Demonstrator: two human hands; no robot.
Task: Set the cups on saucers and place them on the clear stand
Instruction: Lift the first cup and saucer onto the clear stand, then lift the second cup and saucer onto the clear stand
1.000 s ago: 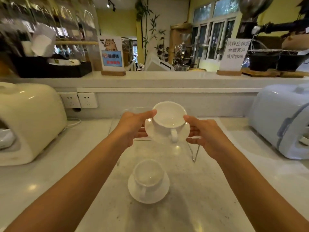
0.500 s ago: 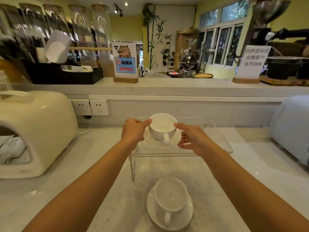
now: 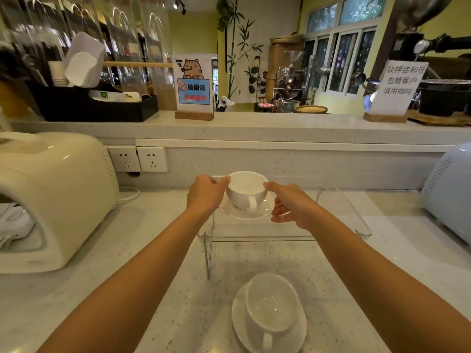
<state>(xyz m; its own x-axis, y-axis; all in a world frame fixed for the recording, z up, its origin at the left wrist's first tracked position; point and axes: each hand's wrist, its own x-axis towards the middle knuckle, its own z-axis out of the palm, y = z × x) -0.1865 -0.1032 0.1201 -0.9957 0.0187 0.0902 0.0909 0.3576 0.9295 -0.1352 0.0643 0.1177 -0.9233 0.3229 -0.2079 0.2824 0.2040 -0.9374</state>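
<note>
The left hand [image 3: 205, 197] is gripping the left edge of a white saucer [image 3: 248, 211], its thumb lying against the rim of the white cup [image 3: 246, 191] that is sitting on that saucer. The right hand [image 3: 289, 206] is pinching the saucer's right edge, with a fingertip touching the cup's right rim. The cup's handle is pointing back toward the person. Together the hands are holding the pair over the left part of the clear stand [image 3: 339, 215]; whether the saucer is resting on the top panel or hanging just above it cannot be told.

The stand's top is stretching away to the right of the cup, with bare clear panel running out to its right edge and front lip. Its left front leg is standing close under the left wrist.

Nearer the person, a second cup [image 3: 271, 310] is sitting on a second saucer [image 3: 267, 335] on the pale speckled surface [image 3: 153, 250], just in front of the stand and between the two forearms, its handle also turned toward the person. Open surface is lying on both sides of it.

A cream appliance [image 3: 58, 197] is bounding the left side, well apart from the stand, and a pale blue appliance [image 3: 448, 189] is closing the right side. Behind the stand, the back wall with two sockets [image 3: 139, 159] is rising to a raised ledge.
</note>
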